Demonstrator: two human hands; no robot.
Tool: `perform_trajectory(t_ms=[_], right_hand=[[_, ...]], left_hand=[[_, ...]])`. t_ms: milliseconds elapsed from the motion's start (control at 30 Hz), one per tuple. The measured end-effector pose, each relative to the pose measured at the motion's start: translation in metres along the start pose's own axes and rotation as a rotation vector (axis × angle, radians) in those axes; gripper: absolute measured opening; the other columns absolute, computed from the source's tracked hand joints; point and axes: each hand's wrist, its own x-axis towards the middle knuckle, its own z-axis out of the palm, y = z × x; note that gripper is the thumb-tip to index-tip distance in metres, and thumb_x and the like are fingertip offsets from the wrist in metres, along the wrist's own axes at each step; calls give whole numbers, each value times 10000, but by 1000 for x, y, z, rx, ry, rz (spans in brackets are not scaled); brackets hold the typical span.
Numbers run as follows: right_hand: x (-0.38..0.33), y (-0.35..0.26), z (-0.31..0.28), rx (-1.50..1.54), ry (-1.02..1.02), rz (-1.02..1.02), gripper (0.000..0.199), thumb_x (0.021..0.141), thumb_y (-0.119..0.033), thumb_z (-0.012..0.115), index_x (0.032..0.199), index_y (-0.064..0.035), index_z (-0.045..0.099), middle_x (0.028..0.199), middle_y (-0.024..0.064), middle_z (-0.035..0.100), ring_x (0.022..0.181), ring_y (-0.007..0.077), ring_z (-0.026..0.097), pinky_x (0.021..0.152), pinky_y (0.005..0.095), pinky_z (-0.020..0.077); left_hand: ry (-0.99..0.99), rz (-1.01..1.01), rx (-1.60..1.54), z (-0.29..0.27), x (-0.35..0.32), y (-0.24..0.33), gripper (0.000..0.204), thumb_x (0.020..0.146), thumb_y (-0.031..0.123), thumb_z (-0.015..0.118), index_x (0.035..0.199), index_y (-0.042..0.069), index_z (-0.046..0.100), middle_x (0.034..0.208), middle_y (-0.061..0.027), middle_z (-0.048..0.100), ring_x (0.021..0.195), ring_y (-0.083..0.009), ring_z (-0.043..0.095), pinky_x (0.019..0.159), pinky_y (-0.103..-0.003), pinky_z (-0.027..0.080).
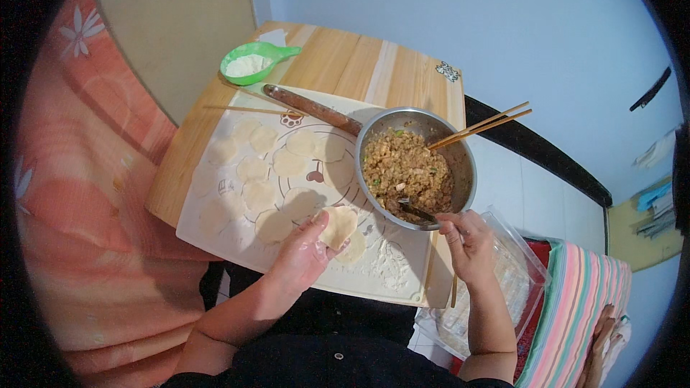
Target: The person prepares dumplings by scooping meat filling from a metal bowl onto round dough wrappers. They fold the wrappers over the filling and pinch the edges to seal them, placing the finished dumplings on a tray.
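My left hand [305, 252] holds a round dough wrapper [338, 226] above the white pastry mat [215, 219]. My right hand [468, 242] grips a narrow metal utensil [418, 211] at the near rim of a steel bowl [468, 185]. Its tip reaches into the brown minced filling [406, 167]; whether it is a spoon or a knife I cannot tell. Two wooden chopsticks [489, 123] lean out over the bowl's right side. Several flat wrappers [251, 169] are spread over the mat left of the bowl, some overlapping.
A rolling pin [313, 108] lies beyond the wrappers, near a green scoop [280, 52] of white flour. Another thin wooden stick [251, 110] rests on the mat. Loose flour [389, 264] dusts the mat's near edge. Right of the wooden table sits a clear plastic container [507, 280].
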Motion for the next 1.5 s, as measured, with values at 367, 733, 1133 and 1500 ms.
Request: perform_trajectory(t_ms=[367, 733, 1133, 1500], right_hand=[[24, 10, -1, -136, 67, -113, 110, 814, -79, 595, 899, -53, 658, 737, 95, 610, 702, 274, 560, 635, 354, 442], [4, 24, -7, 188, 39, 105, 205, 895, -196, 550, 941, -32, 664, 747, 75, 606, 734, 197, 542, 675, 315, 420], [-11, 3, -4, 189, -11, 90, 195, 877, -161, 540, 981, -45, 656, 764, 74, 648, 752, 256, 560, 718, 350, 420], [-18, 10, 5, 708, 142, 468, 282, 897, -214, 511, 964, 30, 636, 723, 66, 624, 683, 131, 550, 626, 249, 387]], left_hand=[[8, -11, 26, -4, 4, -2, 303, 939, 281, 469, 1159, 80, 524, 1169, -76, 573, 1079, -183, 537, 908, -357, 423], [34, -37, 49, -3, 7, -3, 328, 948, 297, 441, 1175, 71, 511, 1202, -85, 561, 1083, -182, 536, 912, -335, 415], [-1, -24, 22, -4, 6, -7, 363, 948, 266, 438, 1220, 28, 470, 1209, -117, 549, 1130, -220, 517, 952, -370, 410], [2, -20, 15, 0, 5, -9, 366, 953, 242, 426, 1239, 14, 445, 1246, -118, 519, 1155, -227, 496, 985, -387, 396]])
